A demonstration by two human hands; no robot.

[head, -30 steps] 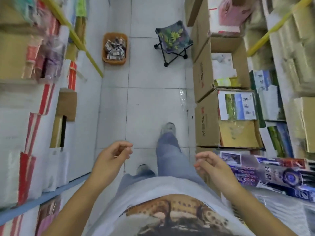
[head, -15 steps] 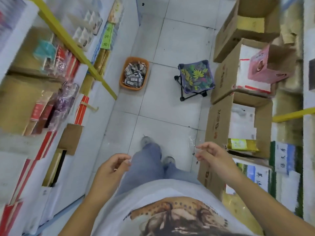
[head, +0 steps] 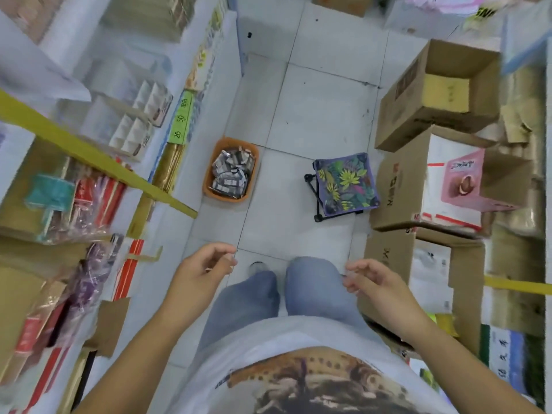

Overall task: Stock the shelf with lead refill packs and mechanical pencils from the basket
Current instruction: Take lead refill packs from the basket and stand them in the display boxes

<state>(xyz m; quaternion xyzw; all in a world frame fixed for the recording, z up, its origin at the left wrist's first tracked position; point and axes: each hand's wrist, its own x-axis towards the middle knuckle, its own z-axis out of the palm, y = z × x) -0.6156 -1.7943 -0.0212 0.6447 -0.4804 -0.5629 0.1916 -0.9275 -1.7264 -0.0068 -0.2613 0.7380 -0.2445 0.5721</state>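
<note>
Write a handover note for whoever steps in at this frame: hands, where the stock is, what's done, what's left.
Left hand: empty, fingers loosely curled.
Right hand: empty too.
Orange basket sits on the floor ahead, beside the left shelf, holding a heap of packs.
Done: nothing in hand yet.
Left: walk to the basket, take packs, stock the shelf.

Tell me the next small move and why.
Probably step forward and stoop toward the orange basket, which sits on the floor ahead, beside the shelf on the left. The left hand and right hand hold nothing, and the packs lie in the basket.
</note>
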